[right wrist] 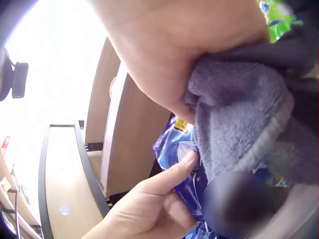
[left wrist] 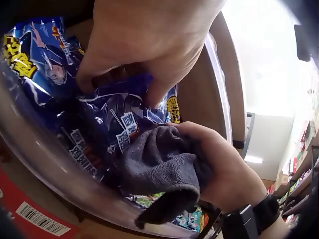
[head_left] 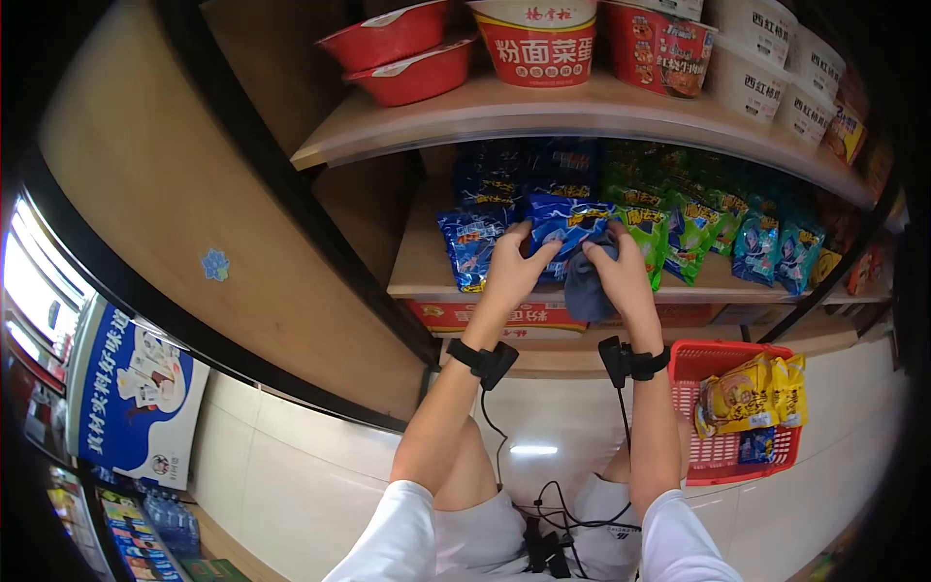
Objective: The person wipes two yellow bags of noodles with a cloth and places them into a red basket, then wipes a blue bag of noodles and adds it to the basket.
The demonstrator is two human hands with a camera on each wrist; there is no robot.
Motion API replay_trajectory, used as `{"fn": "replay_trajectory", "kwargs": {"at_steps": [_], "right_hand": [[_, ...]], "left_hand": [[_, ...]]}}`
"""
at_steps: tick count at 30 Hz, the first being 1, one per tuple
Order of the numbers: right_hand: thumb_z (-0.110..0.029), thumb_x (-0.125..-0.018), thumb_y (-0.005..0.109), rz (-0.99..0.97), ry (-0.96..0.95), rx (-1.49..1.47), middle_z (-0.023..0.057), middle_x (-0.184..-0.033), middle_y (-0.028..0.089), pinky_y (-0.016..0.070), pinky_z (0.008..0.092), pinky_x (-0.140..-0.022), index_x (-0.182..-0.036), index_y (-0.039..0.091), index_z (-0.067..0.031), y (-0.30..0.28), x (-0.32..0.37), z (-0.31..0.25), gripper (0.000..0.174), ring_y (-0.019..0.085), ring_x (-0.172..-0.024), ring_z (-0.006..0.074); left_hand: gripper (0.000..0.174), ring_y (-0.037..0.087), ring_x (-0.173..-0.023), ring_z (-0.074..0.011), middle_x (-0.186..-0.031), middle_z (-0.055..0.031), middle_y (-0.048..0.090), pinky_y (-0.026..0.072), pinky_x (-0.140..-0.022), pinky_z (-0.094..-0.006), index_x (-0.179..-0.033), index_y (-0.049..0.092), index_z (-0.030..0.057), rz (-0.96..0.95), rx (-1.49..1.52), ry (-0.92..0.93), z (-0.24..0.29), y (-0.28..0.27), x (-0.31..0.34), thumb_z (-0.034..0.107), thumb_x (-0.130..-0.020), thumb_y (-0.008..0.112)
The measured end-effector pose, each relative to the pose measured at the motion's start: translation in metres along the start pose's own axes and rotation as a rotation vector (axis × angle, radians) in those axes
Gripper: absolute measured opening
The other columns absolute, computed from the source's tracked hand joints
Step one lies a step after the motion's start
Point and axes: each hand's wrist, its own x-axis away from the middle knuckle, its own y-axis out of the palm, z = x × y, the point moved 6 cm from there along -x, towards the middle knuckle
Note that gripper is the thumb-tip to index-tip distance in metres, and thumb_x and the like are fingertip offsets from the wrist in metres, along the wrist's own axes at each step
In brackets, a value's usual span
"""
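My left hand [head_left: 517,267] grips a glossy blue snack bag [head_left: 562,213] at the front of the lower shelf, thumb on its face and fingers at its side. A dark grey cloth [head_left: 588,289] is bunched in my right hand [head_left: 626,276], held against the bag's right side. In the left wrist view the cloth [left wrist: 159,159] overlaps the bag's lower part. The right wrist view shows the left thumb pressing on the bag [right wrist: 182,149] beside the cloth [right wrist: 239,109]. Another blue bag [head_left: 472,242] stands left of the hands, and a green bag [head_left: 642,233] is just right.
More green and teal bags [head_left: 756,242] line the lower shelf [head_left: 417,267] to the right. Bowl noodles [head_left: 538,48] stand on the shelf above. On the floor at right, a red basket [head_left: 684,388] holds yellow bags and a blue one. A wooden side panel [head_left: 194,194] rises at left.
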Motion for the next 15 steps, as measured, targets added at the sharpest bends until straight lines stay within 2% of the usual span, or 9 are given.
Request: {"fn": "replay_trajectory", "kwargs": {"at_steps": [2, 5, 6, 7, 8, 11, 13, 14, 15], "right_hand": [[-0.028, -0.09, 0.068, 0.028, 0.007, -0.06, 0.0254, -0.116, 0.067, 0.0488, 0.0368, -0.095, -0.132, 0.053, 0.0105, -0.007, 0.004, -0.017, 0.059, 0.066, -0.108, 0.0324], [-0.025, -0.09, 0.071, 0.047, -0.016, -0.15, 0.0192, -0.111, 0.068, 0.0495, 0.0331, -0.092, -0.129, 0.056, 0.0086, -0.02, 0.006, -0.037, 0.054, 0.065, -0.102, 0.0237], [-0.025, -0.09, 0.072, 0.054, -0.04, -0.133, 0.0178, -0.11, 0.068, 0.0496, 0.0328, -0.091, -0.129, 0.057, 0.0078, -0.025, 0.007, -0.039, 0.052, 0.064, -0.101, 0.0226], [-0.024, -0.09, 0.072, 0.049, -0.07, -0.129, 0.0163, -0.11, 0.068, 0.0497, 0.0326, -0.091, -0.128, 0.058, 0.0071, -0.027, 0.008, -0.044, 0.051, 0.064, -0.101, 0.0215], [-0.024, -0.091, 0.072, 0.037, -0.039, -0.173, 0.0145, -0.109, 0.068, 0.0499, 0.0323, -0.09, -0.127, 0.059, 0.006, -0.03, 0.011, -0.049, 0.049, 0.064, -0.099, 0.0202], [-0.018, -0.094, 0.069, 0.001, -0.035, -0.256, 0.0078, -0.106, 0.066, 0.0504, 0.0286, -0.083, -0.123, 0.062, 0.0006, -0.047, 0.021, -0.069, 0.035, 0.061, -0.093, 0.0139], [-0.015, -0.096, 0.066, -0.019, -0.066, -0.263, 0.0044, -0.098, 0.063, 0.0491, 0.026, -0.08, -0.113, 0.062, -0.0024, -0.049, 0.015, -0.062, 0.022, 0.058, -0.089, 0.0113], [-0.015, -0.098, 0.064, -0.035, -0.039, -0.272, 0.0051, -0.1, 0.063, 0.048, 0.0266, -0.083, -0.112, 0.061, -0.0026, -0.05, 0.016, -0.066, 0.02, 0.058, -0.092, 0.0119], [-0.016, -0.098, 0.062, 0.007, -0.133, -0.192, 0.0059, -0.102, 0.063, 0.0463, 0.0282, -0.088, -0.111, 0.06, -0.0022, -0.055, 0.014, -0.063, 0.019, 0.057, -0.095, 0.0135]], "left_hand": [[0.038, 0.061, -0.101, -0.0133, -0.11, -0.0085, 0.063, 0.0504, -0.087, -0.0284, -0.121, 0.06, -0.0047, -0.009, 0.027, 0.072, 0.008, 0.004, -0.002, 0.015, -0.092, 0.072], [0.042, 0.061, -0.101, -0.0132, -0.112, -0.0088, 0.063, 0.0507, -0.089, -0.029, -0.127, 0.055, -0.0039, -0.078, 0.088, 0.074, 0.055, 0.01, 0.006, 0.016, -0.094, 0.071], [0.045, 0.061, -0.104, -0.015, -0.114, -0.0095, 0.064, 0.0506, -0.091, -0.03, -0.132, 0.053, -0.0027, -0.103, 0.134, 0.101, 0.062, 0.011, 0.007, 0.02, -0.096, 0.069], [0.047, 0.061, -0.106, -0.0161, -0.118, -0.0094, 0.065, 0.0506, -0.093, -0.031, -0.133, 0.054, -0.0016, -0.068, 0.07, 0.046, 0.053, 0.007, 0.007, 0.026, -0.098, 0.067], [0.051, 0.061, -0.107, -0.0157, -0.12, -0.0091, 0.065, 0.0509, -0.094, -0.032, -0.134, 0.055, -0.0016, -0.145, 0.013, -0.015, 0.063, 0.005, 0.01, 0.034, -0.1, 0.064], [0.051, 0.065, -0.1, -0.0133, -0.112, -0.0043, 0.067, 0.0546, -0.088, -0.031, -0.126, 0.063, 0.0052, -0.22, 0.411, -0.284, 0.052, 0.02, 0.022, 0.047, -0.097, 0.064], [0.053, 0.064, -0.105, -0.016, -0.116, -0.0043, 0.066, 0.0543, -0.093, -0.0327, -0.132, 0.059, 0.0084, -0.314, 0.858, -0.448, 0.027, 0.039, 0.031, 0.047, -0.097, 0.064], [0.058, 0.063, -0.11, -0.0169, -0.121, -0.0051, 0.065, 0.0523, -0.096, -0.0337, -0.136, 0.056, 0.0093, -0.355, 0.927, -0.39, 0.046, 0.042, 0.037, 0.052, -0.096, 0.062], [0.064, 0.061, -0.115, -0.0178, -0.126, -0.0059, 0.063, 0.0503, -0.1, -0.0348, -0.139, 0.053, 0.0103, -0.414, 1.009, -0.346, 0.065, 0.052, 0.042, 0.057, -0.096, 0.06]]}}
